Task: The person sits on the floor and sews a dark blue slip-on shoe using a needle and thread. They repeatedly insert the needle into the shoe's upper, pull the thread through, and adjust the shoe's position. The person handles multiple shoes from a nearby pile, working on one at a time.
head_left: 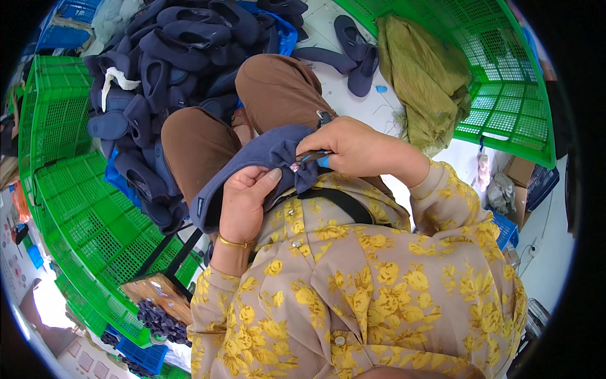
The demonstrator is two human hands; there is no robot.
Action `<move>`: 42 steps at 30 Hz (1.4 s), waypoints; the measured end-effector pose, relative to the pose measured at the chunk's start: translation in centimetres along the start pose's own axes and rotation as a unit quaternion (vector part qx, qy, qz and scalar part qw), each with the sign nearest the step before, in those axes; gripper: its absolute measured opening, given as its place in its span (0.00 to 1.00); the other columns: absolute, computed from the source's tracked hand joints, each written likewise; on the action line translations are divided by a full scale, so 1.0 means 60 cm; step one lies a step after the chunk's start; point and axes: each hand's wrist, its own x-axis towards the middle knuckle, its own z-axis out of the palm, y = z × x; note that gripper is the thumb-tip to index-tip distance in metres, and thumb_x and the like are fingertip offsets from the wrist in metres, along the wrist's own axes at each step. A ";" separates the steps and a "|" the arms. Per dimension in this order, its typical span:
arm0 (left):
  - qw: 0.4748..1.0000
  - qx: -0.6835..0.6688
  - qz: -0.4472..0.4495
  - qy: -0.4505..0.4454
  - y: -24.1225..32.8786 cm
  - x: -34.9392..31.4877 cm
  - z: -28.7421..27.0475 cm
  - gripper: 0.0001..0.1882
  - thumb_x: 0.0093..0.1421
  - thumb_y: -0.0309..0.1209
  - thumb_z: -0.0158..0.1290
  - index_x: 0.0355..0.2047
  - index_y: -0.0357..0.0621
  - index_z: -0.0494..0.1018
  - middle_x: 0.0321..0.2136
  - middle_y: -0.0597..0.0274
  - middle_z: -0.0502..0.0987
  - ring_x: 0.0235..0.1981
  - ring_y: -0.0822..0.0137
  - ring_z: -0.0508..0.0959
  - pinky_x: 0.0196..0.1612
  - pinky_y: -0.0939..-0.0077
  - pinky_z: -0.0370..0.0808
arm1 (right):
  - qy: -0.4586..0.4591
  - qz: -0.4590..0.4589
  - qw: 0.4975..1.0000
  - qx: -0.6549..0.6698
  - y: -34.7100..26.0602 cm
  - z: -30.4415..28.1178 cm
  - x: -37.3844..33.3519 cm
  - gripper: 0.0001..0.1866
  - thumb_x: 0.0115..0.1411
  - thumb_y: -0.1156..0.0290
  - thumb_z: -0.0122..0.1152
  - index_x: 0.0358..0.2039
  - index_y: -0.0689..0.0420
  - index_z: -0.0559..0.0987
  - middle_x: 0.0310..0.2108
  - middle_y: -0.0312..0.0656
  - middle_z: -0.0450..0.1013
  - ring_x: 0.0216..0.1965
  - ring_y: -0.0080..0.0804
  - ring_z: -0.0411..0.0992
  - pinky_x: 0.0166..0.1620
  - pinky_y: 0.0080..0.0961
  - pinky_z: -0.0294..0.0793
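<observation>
A dark navy fabric shoe (235,165) lies across my lap, its toe toward the right. My left hand (247,194) is closed on the shoe's side, with the thumb pressed near the toe. On the toe sits a matching fabric bow (305,172) with a small pinkish ornament at its middle. My right hand (351,144) is closed around a pair of small dark snips (314,155) with blue on the handle. Their tips are at the bow, close to the ornament. The right fingers partly hide the tool.
A large heap of navy shoes (183,38) lies ahead and left. Green plastic baskets (63,126) stand at the left, another green basket (505,101) at the far right. An olive cloth sack (420,82) and loose shoes (360,57) are on the floor. A wooden board (158,295) is near my left elbow.
</observation>
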 end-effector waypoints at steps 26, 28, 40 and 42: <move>0.999 -0.032 -0.010 -0.028 -0.005 0.007 -0.013 0.07 0.63 0.22 0.53 0.41 0.34 0.77 0.34 0.66 0.79 0.33 0.80 0.75 0.39 0.85 0.71 | -0.005 0.004 1.000 -0.022 -0.008 0.003 0.014 0.19 0.48 0.82 0.53 0.41 0.53 0.81 0.33 0.49 0.78 0.36 0.52 0.75 0.39 0.40 0.72; 0.998 -0.043 -0.012 -0.037 -0.008 0.010 -0.012 0.08 0.63 0.22 0.52 0.42 0.34 0.76 0.36 0.65 0.80 0.34 0.79 0.76 0.41 0.85 0.72 | 0.007 -0.004 1.000 -0.026 -0.001 0.011 0.015 0.19 0.48 0.82 0.54 0.41 0.52 0.81 0.32 0.49 0.77 0.36 0.52 0.75 0.39 0.40 0.72; 0.999 -0.043 -0.021 0.014 -0.016 0.010 -0.005 0.05 0.62 0.23 0.54 0.38 0.37 0.77 0.31 0.67 0.80 0.28 0.81 0.73 0.33 0.87 0.68 | 0.094 0.047 0.982 -0.159 -0.045 0.042 0.017 0.19 0.53 0.70 0.62 0.44 0.57 0.69 0.23 0.50 0.75 0.24 0.52 0.74 0.28 0.43 0.71; 0.998 -0.060 -0.010 -0.007 -0.017 0.008 -0.008 0.06 0.63 0.22 0.53 0.39 0.35 0.77 0.34 0.65 0.80 0.32 0.79 0.75 0.38 0.86 0.71 | 0.104 0.055 0.983 -0.142 -0.053 0.057 0.022 0.25 0.51 0.71 0.63 0.49 0.55 0.66 0.23 0.49 0.75 0.24 0.52 0.75 0.28 0.44 0.72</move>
